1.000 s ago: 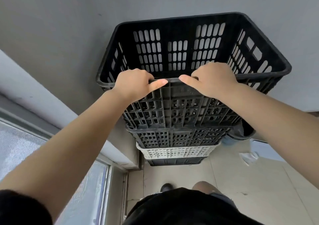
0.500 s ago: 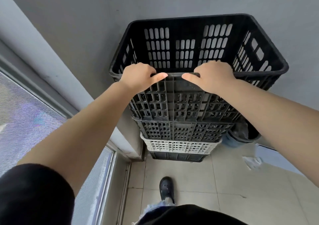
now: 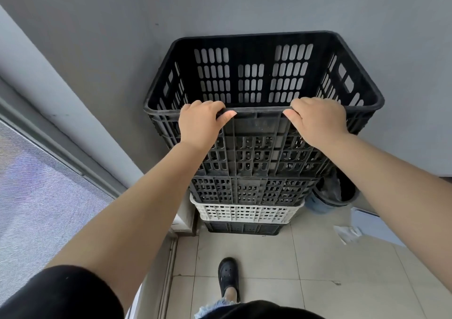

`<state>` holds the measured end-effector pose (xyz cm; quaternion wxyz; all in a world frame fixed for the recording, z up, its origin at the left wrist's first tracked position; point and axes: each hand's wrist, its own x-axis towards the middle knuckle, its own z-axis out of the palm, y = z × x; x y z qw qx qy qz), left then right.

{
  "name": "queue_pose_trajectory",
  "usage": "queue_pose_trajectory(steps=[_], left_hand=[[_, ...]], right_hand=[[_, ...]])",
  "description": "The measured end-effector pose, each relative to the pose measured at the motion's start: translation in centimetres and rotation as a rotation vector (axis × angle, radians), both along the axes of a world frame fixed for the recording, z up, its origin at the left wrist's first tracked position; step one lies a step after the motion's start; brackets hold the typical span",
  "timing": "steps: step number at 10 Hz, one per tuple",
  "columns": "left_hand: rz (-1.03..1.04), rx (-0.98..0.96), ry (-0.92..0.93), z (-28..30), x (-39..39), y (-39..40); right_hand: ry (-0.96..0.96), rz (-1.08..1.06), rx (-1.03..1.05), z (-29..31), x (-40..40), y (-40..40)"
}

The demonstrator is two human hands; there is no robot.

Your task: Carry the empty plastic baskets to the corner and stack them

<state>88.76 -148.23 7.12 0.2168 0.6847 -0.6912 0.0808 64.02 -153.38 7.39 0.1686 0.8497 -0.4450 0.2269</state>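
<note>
A large empty black plastic basket (image 3: pixel 259 78) sits on top of a stack in the corner against the grey wall. My left hand (image 3: pixel 200 122) and my right hand (image 3: pixel 318 120) both grip its near rim, fingers curled over the edge. Under it the stack holds another black basket (image 3: pixel 249 189), a white basket (image 3: pixel 247 213) and a black basket (image 3: pixel 242 228) on the floor. The top basket looks nested into the one below.
A window with a grey frame (image 3: pixel 44 196) runs along the left. A dark bucket with a bag (image 3: pixel 335 191) stands right of the stack, with crumpled paper (image 3: pixel 348 233) on the tiled floor (image 3: pixel 269 257). My foot in a black clog (image 3: pixel 228 273) is in front of the stack.
The top basket has come down with both hands and settled onto the stack. My hands have slid apart along the rim. The view has tilted down, showing more floor.
</note>
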Motion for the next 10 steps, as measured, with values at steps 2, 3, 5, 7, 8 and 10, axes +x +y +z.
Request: queue_pose_trajectory(steps=[2,3,5,7,8,10], left_hand=[[0.023,0.067,-0.008,0.8,0.0,0.4],[0.025,0.142,-0.001,1.5,0.0,1.2],[0.167,0.16,0.028,3.9,-0.1,4.4],[0.22,0.191,0.03,4.8,0.5,9.2],[0.21,0.22,-0.04,5.3,0.7,11.0],[0.159,0.188,-0.104,7.5,0.2,13.9]], right_hand=[[0.067,-0.057,0.072,0.6,0.3,0.6],[0.098,-0.103,0.195,1.4,0.7,1.5],[-0.001,-0.203,0.316,3.3,0.1,4.0],[0.012,-0.223,0.282,5.2,-1.4,7.7],[0.037,-0.246,0.264,6.0,-1.6,9.8],[0.076,-0.227,0.298,7.9,-1.3,13.9]])
